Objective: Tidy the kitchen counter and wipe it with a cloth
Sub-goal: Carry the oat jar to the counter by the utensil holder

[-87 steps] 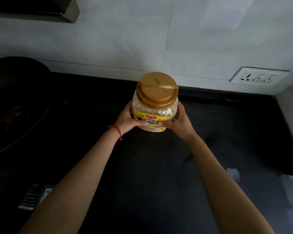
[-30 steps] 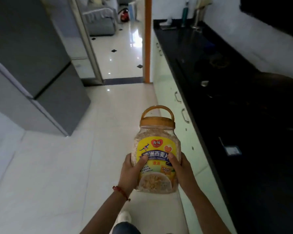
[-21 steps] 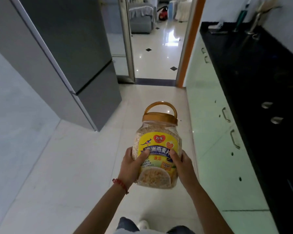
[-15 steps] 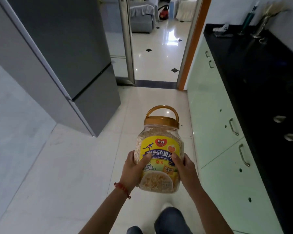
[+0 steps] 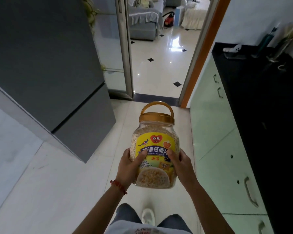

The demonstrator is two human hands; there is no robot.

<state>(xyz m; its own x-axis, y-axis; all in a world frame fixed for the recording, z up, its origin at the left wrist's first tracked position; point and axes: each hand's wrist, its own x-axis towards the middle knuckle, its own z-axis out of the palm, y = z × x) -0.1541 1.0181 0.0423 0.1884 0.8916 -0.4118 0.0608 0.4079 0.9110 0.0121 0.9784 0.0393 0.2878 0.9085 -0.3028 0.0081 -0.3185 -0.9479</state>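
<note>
A clear plastic oatmeal jar point(image 5: 156, 137) with a gold lid, an arched handle and a yellow label is held upright in front of me, above the kitchen floor. My left hand point(image 5: 128, 168) grips its left side, thumb on the label. My right hand point(image 5: 181, 166) grips its right side the same way. The black kitchen counter point(image 5: 264, 105) runs along the right, away from the jar. No cloth is visible.
A grey fridge point(image 5: 46, 65) stands on the left. Pale green cabinets point(image 5: 215, 146) with metal handles sit under the counter. At the counter's far end are a faucet point(image 5: 281, 46) and small items. An open doorway point(image 5: 159, 65) leads ahead to a living room. My legs and a white shoe point(image 5: 148, 216) show below.
I lifted the jar off the counter by the wall, turned away, and have walked along the aisle toward the doorway. Both hands keep the same hold on the jar.
</note>
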